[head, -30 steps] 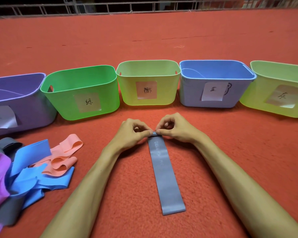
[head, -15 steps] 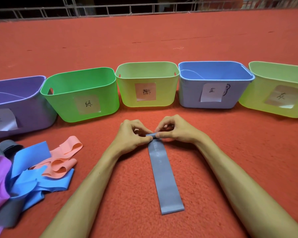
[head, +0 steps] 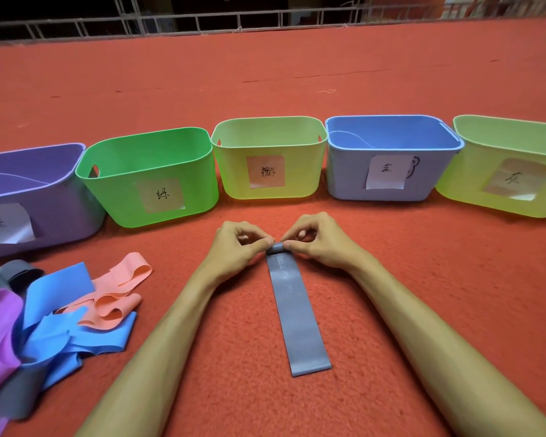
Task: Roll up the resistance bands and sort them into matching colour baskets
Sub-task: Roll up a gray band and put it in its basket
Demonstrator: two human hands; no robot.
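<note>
Rolled slightly further at its 12 o'clock end: grey resistance band (head: pixel 300 310), pinched by left hand (head: pixel 234 247) and right hand (head: pixel 322 244). Mostly flat; 9 o'clock pile of bands (head: pixel 60 310) unsorted.

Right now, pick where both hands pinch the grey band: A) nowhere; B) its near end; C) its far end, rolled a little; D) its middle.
C: the left hand and right hand pinch a small roll at the far end of the grey band; the rest lies flat.
</note>
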